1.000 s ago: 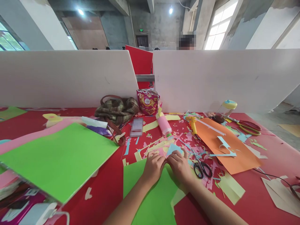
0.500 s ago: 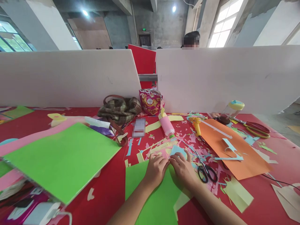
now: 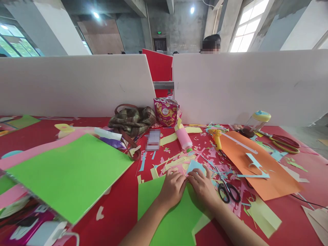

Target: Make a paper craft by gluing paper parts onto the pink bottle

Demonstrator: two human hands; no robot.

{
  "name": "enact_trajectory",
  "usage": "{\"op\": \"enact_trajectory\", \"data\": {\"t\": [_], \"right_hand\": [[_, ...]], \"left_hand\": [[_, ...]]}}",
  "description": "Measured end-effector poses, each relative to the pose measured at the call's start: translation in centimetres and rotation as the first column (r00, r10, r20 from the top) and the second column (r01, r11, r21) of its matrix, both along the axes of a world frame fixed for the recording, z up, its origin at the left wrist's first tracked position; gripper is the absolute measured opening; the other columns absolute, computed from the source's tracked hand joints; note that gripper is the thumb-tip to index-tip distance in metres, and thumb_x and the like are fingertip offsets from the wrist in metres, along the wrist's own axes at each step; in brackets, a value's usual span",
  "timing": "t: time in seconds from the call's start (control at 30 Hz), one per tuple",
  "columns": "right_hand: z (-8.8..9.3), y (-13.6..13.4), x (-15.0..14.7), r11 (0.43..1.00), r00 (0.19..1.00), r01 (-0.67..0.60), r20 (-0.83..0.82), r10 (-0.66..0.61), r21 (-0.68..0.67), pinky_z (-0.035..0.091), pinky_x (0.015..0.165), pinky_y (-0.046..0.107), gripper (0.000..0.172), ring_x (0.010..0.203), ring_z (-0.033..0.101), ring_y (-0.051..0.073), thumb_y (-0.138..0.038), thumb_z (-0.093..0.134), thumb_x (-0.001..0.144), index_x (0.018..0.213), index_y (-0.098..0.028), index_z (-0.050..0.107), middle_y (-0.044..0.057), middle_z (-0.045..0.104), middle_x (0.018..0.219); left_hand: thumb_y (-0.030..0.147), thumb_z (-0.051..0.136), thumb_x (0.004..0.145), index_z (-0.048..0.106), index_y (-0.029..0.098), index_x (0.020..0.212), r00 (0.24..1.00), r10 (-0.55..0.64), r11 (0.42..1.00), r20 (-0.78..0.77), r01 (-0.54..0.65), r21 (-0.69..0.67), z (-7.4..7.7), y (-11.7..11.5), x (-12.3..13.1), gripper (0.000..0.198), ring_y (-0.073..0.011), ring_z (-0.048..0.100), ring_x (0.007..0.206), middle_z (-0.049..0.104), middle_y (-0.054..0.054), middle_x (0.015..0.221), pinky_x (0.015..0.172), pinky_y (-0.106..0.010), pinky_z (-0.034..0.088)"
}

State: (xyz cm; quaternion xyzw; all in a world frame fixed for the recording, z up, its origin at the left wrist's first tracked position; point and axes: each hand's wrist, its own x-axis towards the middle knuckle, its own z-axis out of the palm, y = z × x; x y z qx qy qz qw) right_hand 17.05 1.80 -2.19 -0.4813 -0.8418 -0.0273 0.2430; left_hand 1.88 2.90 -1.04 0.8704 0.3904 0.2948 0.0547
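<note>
Had the left hand (image 3: 173,186) and the right hand (image 3: 201,186) nearly touching at the far edge of a green sheet (image 3: 179,218), flat on the red table (image 3: 118,205). Showed fingers bent on both, with tips drawn close together at the middle. Could not tell from this angle whether clamped on paper or merely pressing down. Lay near the right hand: black-handled scissors (image 3: 229,192). Spread farther out, to the left, a green board (image 3: 71,174); to the right, an orange sheet (image 3: 261,167). Saw, beyond the fingers, a light blue paper piece (image 3: 196,166), then a pink bottle (image 3: 183,136) among scraps, and finally a plaid bag (image 3: 133,119) beside a magenta packet (image 3: 167,112), before white partitions (image 3: 77,85).
</note>
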Motion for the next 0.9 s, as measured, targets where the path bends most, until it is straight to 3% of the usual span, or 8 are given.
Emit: {"op": "enact_trajectory", "data": {"t": [0.37,0.9], "right_hand": [[0.1,-0.4,-0.3,1.0,0.997,0.014,-0.074,-0.016,-0.024,0.005,0.095,0.048,0.01,0.087,0.046,0.017,-0.015,0.045,0.078,0.076,-0.02,0.054,0.0,0.059,0.082],[1.0,-0.5,-0.7,0.991,0.977,0.067,-0.194,-0.089,-0.12,0.018,0.089,0.041,0.013,0.081,0.046,0.015,-0.014,0.05,0.075,0.067,-0.022,0.058,-0.002,0.059,0.076]], "left_hand": [[0.012,0.035,0.079,0.05,0.016,0.074,1.0,0.006,1.0,-0.026,-0.006,0.012,0.0,-0.1,0.1,0.017,-0.0135,0.05,0.067,0.055,-0.002,0.067,0.079,-0.037,0.034],[0.012,0.035,0.077,0.051,0.016,0.067,0.992,0.005,0.996,-0.128,0.006,0.084,0.0,-0.1,0.1,0.019,-0.0139,0.047,0.064,0.052,-0.002,0.064,0.079,-0.039,0.032]]}}
